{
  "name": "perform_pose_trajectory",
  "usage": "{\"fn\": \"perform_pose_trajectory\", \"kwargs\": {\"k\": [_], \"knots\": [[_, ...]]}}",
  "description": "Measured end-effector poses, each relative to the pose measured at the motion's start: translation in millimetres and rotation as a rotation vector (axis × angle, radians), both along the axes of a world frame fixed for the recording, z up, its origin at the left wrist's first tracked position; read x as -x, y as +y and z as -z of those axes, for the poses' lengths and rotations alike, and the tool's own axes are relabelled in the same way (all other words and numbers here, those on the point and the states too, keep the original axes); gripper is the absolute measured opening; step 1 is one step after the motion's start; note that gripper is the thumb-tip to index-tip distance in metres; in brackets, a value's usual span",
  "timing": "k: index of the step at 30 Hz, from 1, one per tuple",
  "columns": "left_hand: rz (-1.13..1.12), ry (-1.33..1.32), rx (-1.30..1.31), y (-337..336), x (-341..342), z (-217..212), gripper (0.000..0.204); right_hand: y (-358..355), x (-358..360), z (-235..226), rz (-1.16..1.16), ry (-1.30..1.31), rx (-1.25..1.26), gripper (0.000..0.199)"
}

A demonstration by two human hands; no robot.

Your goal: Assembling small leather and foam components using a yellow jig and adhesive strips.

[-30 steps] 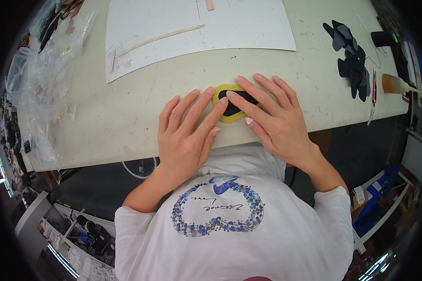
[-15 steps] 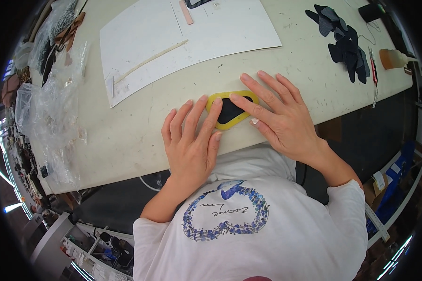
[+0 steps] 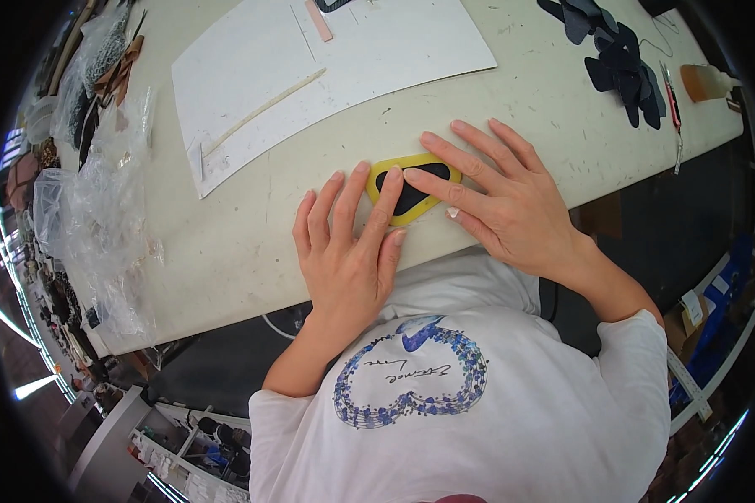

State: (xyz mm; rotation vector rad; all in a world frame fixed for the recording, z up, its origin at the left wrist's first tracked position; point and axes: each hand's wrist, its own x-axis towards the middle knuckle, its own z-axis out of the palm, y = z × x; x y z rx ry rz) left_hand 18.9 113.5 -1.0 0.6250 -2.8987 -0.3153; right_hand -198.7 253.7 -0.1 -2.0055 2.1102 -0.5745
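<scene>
Flat on the table before me lies a yellow rounded-triangle frame [image 3: 439,164] with a black piece [image 3: 410,199] inside its opening. My left hand [image 3: 344,251] rests at its left side, fingers spread, its index fingertip pressing on the black piece. From the right, the index fingertip of my right hand [image 3: 512,201] touches the black piece close to the left one. The other right fingers stretch out over the frame's right end and the tabletop. A small white wrap sits on the right thumb. Neither hand grips anything.
A large white board [image 3: 335,75] lies beyond my hands, with a pink strip [image 3: 319,21] on it. Dark cut pieces [image 3: 625,75] are heaped at the far right, near a red-handled tool [image 3: 671,101] and an amber bottle [image 3: 706,83]. Crumpled clear plastic [image 3: 101,210] covers the left side.
The view has shifted slightly. My fingertips remain on the black piece, the two index fingertips now closer together. The yellow frame stays in place between my hands.
</scene>
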Motion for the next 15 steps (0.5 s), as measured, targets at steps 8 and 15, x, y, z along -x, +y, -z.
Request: {"fn": "perform_pose_trajectory", "kwargs": {"k": [8, 15], "knots": [[-0.029, 0.036, -0.099, 0, -4, 0, 0.07, 6, 1, -1, 0.064, -0.006, 0.007, 0.062], [0.074, -0.059, -0.108, -2, -13, -6, 0.073, 16, 2, -2, 0.04, 0.026, -0.062, 0.066]]}}
